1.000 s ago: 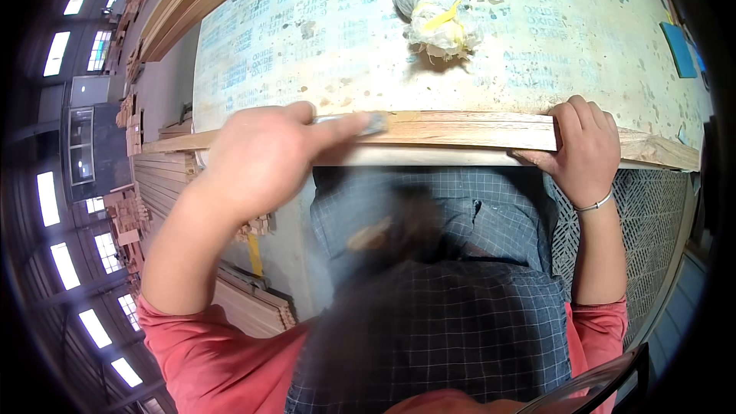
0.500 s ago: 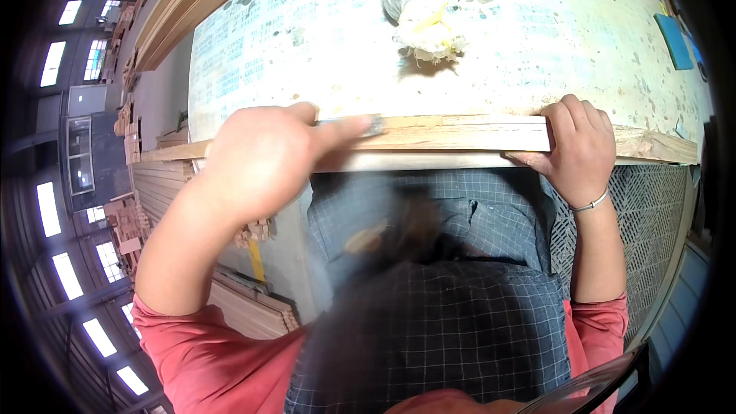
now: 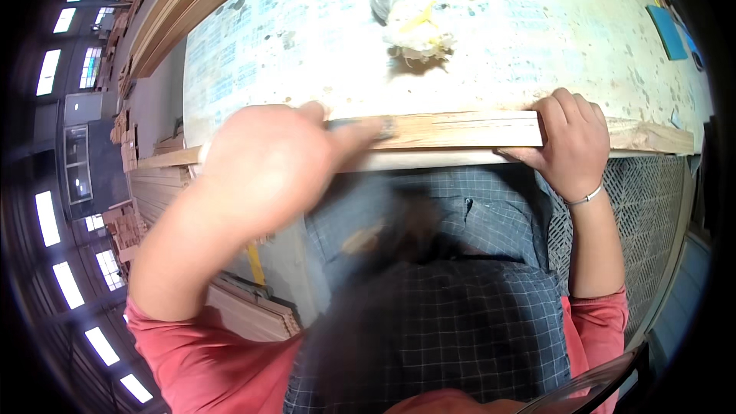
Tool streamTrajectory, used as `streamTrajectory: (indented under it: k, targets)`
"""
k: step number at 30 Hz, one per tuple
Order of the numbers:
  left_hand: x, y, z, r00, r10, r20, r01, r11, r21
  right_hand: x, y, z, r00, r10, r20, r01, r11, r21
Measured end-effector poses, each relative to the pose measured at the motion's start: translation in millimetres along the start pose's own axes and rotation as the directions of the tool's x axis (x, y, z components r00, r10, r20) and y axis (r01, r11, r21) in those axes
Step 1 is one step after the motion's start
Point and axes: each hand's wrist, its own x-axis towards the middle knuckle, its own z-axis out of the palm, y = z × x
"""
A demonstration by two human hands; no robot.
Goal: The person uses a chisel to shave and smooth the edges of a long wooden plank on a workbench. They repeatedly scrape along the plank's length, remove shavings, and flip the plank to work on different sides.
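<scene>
A long wooden board lies along the near edge of the worktable, with cracks and grain lines on its upper face. My right hand grips it toward the right, fingers over the far side and thumb at the near side. Over its left part my left hand is closed, blurred by motion, with the index finger stretched along the wood. Under that finger a thin grey flat tool shows at its tip, pressed to the board; my hand hides the rest, so its kind is unclear.
On the pale, stained worktable sits a crumpled plastic bag with something yellowish at its mouth. A blue flat piece lies at the far right. Long timber strips run along the left, and stacked wood stands below.
My left hand and the grey tool have slid slightly right along the board. The right hand keeps its hold. The whole view has shifted a little.
</scene>
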Motion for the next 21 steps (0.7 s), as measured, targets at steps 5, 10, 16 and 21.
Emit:
streamTrajectory:
  k: [5, 10, 16, 21]
  targets:
    - [25, 29, 32, 0.956, 0.078, -0.284, -0.158, 0.949, -0.271, 3, 1, 4, 0.999, -0.041, -0.020, 0.041, 0.999, 0.017]
    - [11, 10, 40, 0.999, 0.021, -0.037, -0.027, 0.987, -0.159, 0, 2, 5, 0.999, -0.044, -0.013, 0.044, 0.999, 0.014]
    - [19, 16, 8, 0.996, 0.003, -0.085, -0.024, 0.970, -0.243, -3, 4, 4, 1.000, -0.021, -0.009, 0.021, 1.000, 0.009]
    - [25, 20, 52, 0.995, -0.002, -0.098, -0.027, 0.957, -0.288, 0, 2, 5, 0.999, -0.040, -0.017, 0.041, 0.998, 0.042]
